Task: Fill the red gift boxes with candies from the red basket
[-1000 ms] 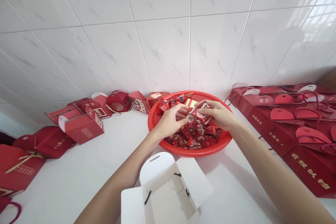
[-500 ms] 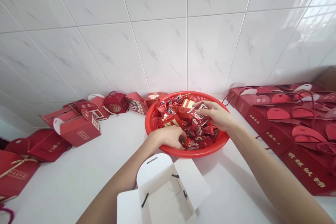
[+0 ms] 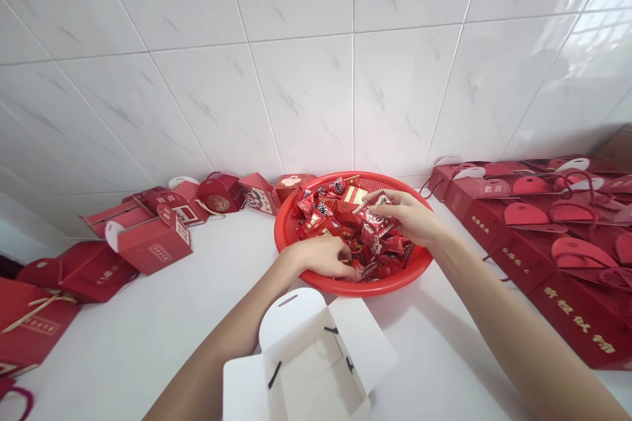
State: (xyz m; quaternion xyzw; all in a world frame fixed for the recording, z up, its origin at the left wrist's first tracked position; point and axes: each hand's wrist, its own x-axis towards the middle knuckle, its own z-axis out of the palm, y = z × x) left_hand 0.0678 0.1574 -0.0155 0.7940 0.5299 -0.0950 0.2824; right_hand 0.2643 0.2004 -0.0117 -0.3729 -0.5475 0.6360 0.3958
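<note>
A round red plastic basket [image 3: 291, 217] stands on the white counter by the tiled wall, heaped with several red-wrapped candies [image 3: 326, 214]. My left hand [image 3: 323, 256] reaches into its near side, fingers curled down on the candies at the front edge. My right hand [image 3: 409, 214] is over the right side of the heap and pinches a red candy packet [image 3: 375, 210] between thumb and fingers. An open white paper box [image 3: 309, 365] with its flaps spread sits right in front of me, just below the basket.
Folded red gift boxes with white and red handles [image 3: 538, 217] are stacked along the right. Assembled and half-open red boxes [image 3: 153, 240] lie scattered at the left by the wall. A red bag with a cord handle [image 3: 29, 319] rests at the far left.
My left hand dropped from the top of the heap to the near edge of the basket. My right hand kept its hold on the packet and barely moved.
</note>
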